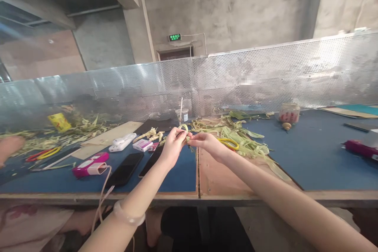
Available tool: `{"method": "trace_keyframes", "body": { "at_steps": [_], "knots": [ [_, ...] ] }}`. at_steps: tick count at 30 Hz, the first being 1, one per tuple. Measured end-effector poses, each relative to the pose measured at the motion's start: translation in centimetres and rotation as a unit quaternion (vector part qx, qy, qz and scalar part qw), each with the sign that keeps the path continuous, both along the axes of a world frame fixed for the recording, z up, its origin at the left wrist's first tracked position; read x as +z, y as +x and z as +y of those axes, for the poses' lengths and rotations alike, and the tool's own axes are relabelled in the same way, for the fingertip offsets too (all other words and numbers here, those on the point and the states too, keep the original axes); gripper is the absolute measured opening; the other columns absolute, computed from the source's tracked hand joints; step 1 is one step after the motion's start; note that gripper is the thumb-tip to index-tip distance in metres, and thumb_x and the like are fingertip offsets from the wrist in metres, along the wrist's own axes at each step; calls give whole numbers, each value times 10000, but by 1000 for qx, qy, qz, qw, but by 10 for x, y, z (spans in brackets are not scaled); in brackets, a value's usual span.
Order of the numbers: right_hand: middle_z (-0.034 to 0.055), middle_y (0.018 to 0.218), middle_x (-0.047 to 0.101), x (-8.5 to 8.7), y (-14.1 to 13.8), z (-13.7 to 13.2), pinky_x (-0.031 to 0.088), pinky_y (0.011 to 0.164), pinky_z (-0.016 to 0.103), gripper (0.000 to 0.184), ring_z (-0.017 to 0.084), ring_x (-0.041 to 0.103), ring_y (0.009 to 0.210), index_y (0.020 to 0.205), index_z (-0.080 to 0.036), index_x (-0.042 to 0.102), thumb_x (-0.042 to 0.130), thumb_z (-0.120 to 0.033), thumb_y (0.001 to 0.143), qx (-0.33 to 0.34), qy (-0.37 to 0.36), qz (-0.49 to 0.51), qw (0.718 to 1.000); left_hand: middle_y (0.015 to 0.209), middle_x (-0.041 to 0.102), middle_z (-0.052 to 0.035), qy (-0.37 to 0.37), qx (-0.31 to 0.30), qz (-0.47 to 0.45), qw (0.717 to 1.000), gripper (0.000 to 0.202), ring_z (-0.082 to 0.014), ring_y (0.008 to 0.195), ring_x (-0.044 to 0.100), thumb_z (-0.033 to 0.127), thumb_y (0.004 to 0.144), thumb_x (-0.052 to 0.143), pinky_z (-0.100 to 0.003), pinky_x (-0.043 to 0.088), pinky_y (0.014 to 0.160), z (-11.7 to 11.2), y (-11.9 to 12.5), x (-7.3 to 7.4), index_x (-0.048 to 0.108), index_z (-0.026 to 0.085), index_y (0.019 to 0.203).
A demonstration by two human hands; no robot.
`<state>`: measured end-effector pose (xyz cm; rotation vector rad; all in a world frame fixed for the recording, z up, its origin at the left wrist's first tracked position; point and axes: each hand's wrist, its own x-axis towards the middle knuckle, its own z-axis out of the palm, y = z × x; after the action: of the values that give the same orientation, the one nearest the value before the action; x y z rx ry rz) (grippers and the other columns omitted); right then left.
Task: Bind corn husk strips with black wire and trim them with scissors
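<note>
My left hand and my right hand meet above the blue table, both pinching a small woven piece of pale green leaf strip between their fingertips. A clear bangle sits on my left wrist. Just behind my right hand lies a heap of loose green leaf strips with yellow-handled scissors on it. Small finished leaf figures lie to the left of my left hand.
Two dark phones lie flat near the front edge, beside a pink power bank with a cable. A white case, a plastic cup, a jar and a perforated metal screen stand behind. Another person's hand rests far left.
</note>
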<state>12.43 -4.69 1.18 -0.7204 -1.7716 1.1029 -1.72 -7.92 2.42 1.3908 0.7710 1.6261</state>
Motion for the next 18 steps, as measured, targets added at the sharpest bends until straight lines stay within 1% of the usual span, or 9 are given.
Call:
{"method": "trace_keyframes", "body": {
  "at_steps": [2,4,7,9,12,18],
  "knots": [
    [33,781,643,2,4,3,393,725,287,349,150,571,766,772,-140,638,690,-444,607,42,-29,6,999,760,641,-12,8,9,8,1000,170,-166,788,623,252,724,616,-288,462,714,-1,1,-1,463,183,751],
    [21,741,630,3,5,3,380,710,280,349,135,551,726,747,-136,650,705,-443,591,65,-48,14,997,776,641,-10,19,22,14,999,161,-164,799,620,259,733,611,-289,463,721,-2,2,-2,471,185,762],
    [-6,664,584,0,3,-3,361,683,267,328,113,503,659,685,-132,649,722,-433,576,80,-62,32,994,773,636,-8,33,43,21,998,147,-165,810,617,269,748,600,-281,464,715,-3,5,-6,478,189,768],
    [-16,645,562,-3,0,-10,354,682,263,315,108,483,650,660,-134,646,724,-426,574,84,-67,49,993,775,634,-12,37,54,24,998,139,-169,810,617,273,756,594,-278,466,706,-5,7,-8,485,189,770],
    [-13,652,553,-7,-5,-20,348,686,261,293,113,473,667,644,-136,643,719,-414,586,72,-73,85,991,794,634,-18,42,77,22,996,125,-168,818,616,277,766,585,-284,467,729,-7,9,-12,497,188,770],
    [-11,649,545,-16,-12,-37,340,666,261,257,117,454,656,655,-150,635,674,-403,640,-9,-86,173,981,801,617,-4,58,120,-6,991,85,-142,825,612,255,799,542,-277,461,771,-8,10,-19,474,204,795]
  ]
}}
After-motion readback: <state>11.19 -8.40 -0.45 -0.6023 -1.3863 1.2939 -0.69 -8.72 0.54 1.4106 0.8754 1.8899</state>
